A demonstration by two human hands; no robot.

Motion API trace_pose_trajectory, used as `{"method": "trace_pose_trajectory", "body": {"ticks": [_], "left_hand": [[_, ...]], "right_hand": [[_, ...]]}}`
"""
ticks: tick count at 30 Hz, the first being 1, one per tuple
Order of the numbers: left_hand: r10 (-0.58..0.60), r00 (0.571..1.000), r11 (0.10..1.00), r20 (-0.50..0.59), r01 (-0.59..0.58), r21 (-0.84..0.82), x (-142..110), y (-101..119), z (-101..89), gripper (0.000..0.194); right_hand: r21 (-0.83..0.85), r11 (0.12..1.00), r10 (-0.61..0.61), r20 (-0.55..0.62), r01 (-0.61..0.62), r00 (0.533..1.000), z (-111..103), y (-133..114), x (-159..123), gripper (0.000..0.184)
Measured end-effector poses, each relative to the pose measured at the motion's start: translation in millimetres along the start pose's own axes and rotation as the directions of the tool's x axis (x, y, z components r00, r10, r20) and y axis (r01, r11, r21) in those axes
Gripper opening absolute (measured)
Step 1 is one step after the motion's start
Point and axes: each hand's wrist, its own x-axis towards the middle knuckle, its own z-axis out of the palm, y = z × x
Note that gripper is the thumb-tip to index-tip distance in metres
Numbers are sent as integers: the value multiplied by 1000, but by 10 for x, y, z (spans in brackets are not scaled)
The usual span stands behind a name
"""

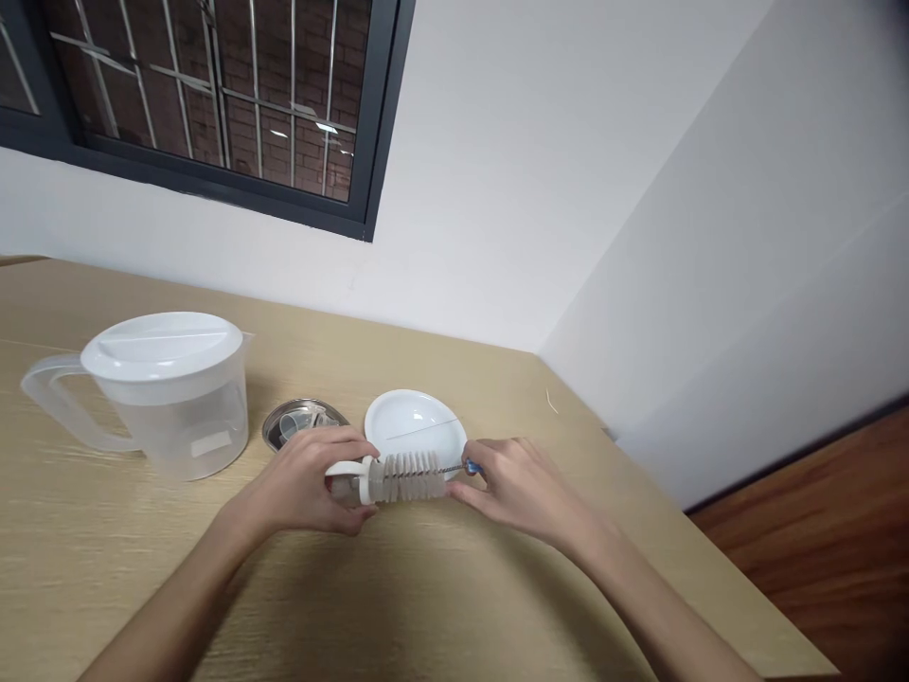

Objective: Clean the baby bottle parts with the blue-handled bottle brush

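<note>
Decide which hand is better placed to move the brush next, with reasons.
Probably the right hand: it grips the brush by its blue end, while the left hand holds the white-rimmed container at the bristle end.

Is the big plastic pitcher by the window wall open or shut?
Shut: a white lid sits over the top of the pitcher.

glossy white plate, shiny metal dish, translucent plastic pitcher, smooth matt wall, wood-look tabletop
</note>
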Motion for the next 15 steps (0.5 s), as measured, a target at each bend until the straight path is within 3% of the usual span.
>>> {"method": "trace_pose_trajectory", "body": {"ticks": [6,10,12,15], "left_hand": [[-12,1000,999,-1,12,30,3,-5,-22,37],[-45,999,995,-25,47,91,-6,-111,-41,35],[-66,997,990,-51,72,123,-10,-176,-54,34],[-80,994,984,-70,90,155,-10,-242,-68,35]], "right_hand": [[128,992,-8,-39,13,999,-66,-11,-1,35],[299,948,-43,-210,106,977,-172,100,21,59],[364,925,20,-336,111,942,-181,189,65,48],[545,835,242,-477,69,845,-72,305,183,54]]}}
